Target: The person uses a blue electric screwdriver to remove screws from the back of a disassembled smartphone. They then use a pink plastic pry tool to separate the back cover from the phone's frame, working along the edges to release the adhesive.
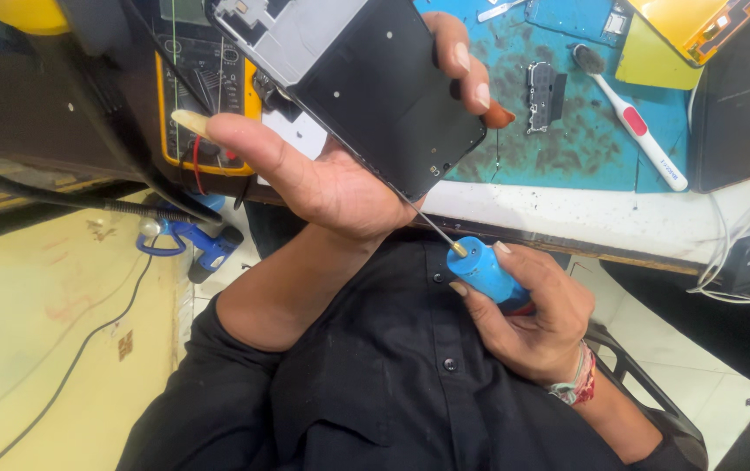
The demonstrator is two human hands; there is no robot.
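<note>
A white workbench point(567, 214) runs across the upper part of the view, its front edge dark and worn. A stained teal mat point(584, 139) covers the bench's far side, reaching toward the right corner. Below the front edge lies a floor of pale tiles point(680, 375) with thin dark joints. At the left a cream-yellow surface point(52, 349), perhaps a low wall or cabinet side, is crossed by a thin black cable point(78, 358). Light is even and bright

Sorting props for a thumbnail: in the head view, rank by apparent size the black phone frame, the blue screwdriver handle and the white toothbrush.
1. Black phone frame, held close to the camera, so size is inflated.
2. White toothbrush.
3. Blue screwdriver handle; partly hidden in the right hand.
</note>
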